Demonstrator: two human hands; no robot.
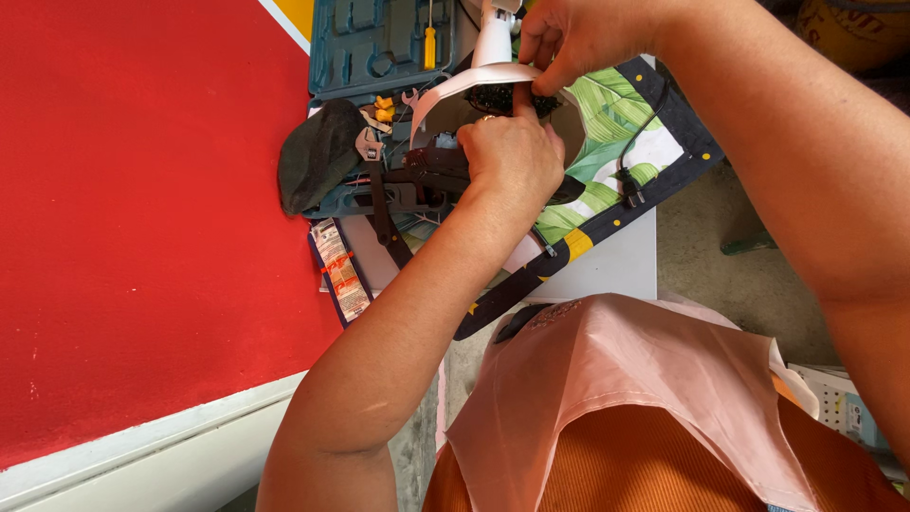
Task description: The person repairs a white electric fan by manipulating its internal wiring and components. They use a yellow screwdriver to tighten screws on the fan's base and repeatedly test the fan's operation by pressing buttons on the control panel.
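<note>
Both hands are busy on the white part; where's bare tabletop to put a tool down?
Bare white table shows only at the near right corner, beside the leaf-print cloth. Left of the left hand it is crowded: wrench, dark cap, blue tool case. The right hand covers the far edge.

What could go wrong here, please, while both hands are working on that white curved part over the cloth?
The white curved part looks thin; pinched by the right hand while the left hand presses beneath, it might bend or crack. The adjustable wrench and small yellow pieces lie loose beside the left hand, so a nudge could scatter them. The leaf-patterned cloth overhangs the white table and could slip.
</note>
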